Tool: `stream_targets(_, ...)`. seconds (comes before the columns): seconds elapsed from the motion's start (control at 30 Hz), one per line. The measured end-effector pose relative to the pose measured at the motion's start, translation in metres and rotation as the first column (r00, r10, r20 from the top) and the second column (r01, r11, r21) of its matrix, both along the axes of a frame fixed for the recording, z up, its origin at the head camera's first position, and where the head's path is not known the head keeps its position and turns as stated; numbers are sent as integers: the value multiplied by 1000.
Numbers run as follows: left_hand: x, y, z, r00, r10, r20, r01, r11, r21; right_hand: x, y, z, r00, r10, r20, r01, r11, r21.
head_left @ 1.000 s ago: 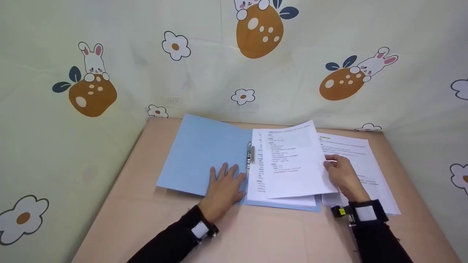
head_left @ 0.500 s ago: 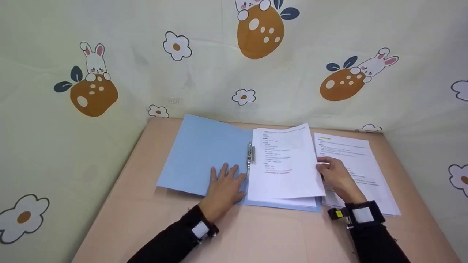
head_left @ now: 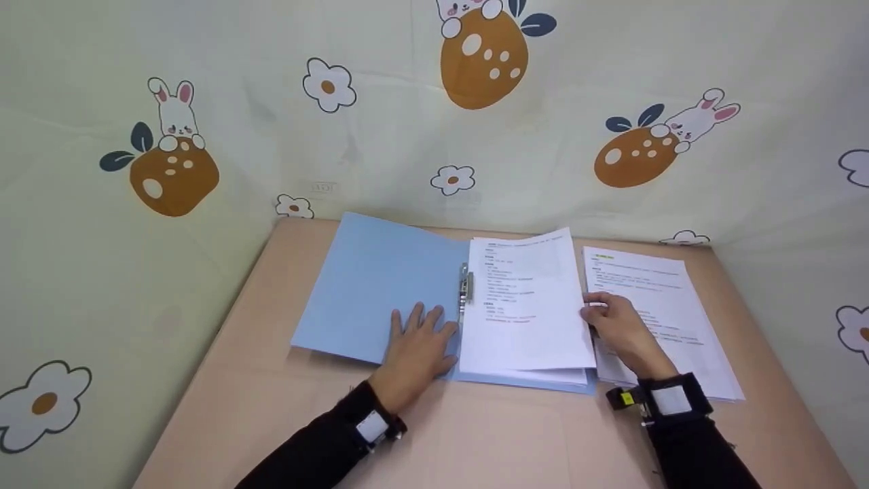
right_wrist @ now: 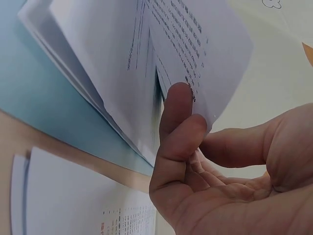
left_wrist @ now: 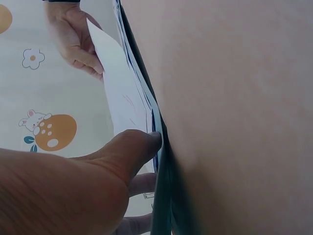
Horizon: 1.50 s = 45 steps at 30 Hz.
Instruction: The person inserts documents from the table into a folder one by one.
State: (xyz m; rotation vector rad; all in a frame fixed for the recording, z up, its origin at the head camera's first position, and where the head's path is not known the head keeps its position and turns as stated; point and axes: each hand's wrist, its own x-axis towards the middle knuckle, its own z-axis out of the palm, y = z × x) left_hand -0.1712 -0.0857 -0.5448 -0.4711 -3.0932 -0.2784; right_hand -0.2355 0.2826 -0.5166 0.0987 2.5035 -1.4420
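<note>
A blue folder (head_left: 380, 285) lies spread on the table, with a metal clip (head_left: 466, 285) along its spine. My left hand (head_left: 419, 346) rests flat on the folder beside the spine, fingers spread; in the left wrist view its thumb (left_wrist: 142, 142) lies at the folder's lower edge. Between thumb and fingers my right hand (head_left: 621, 329) pinches the right edge of a printed sheet (head_left: 526, 305). That sheet is raised over the papers in the folder (right_wrist: 98, 68), its left edge close by the clip.
A second stack of printed sheets (head_left: 669, 305) lies right of the folder, partly under my right forearm. The pinkish tabletop (head_left: 475, 441) meets a patterned cloth wall (head_left: 380, 136) at the back and left.
My right hand has moved left with the sheet, bringing its left edge up to the clip and over the papers beneath. My left hand has stayed in place.
</note>
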Motion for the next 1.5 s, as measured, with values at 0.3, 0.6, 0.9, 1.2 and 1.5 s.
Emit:
stream_targets(0.3,1,1,3,1000,-1,2,1,1000,18,-2,-2,0,1000,3,12,-3,1000,-4)
stream_targets(0.6,0,2,3,1000,8,23,-8,1000,19,0,-4,1,999,26,20,-27,999,30)
stream_targets(0.9,0,4,5,999,17,34,-18,1000,18,-2,-3,1,997,51,58,-52,999,13)
stream_targets(1.2,1,6,7,1000,27,10,-27,1000,-15,-1,-2,2,995,87,57,-88,996,7)
stream_targets(1.5,1,5,8,999,29,25,-29,1000,-4,1,-5,5,994,107,35,-111,975,190)
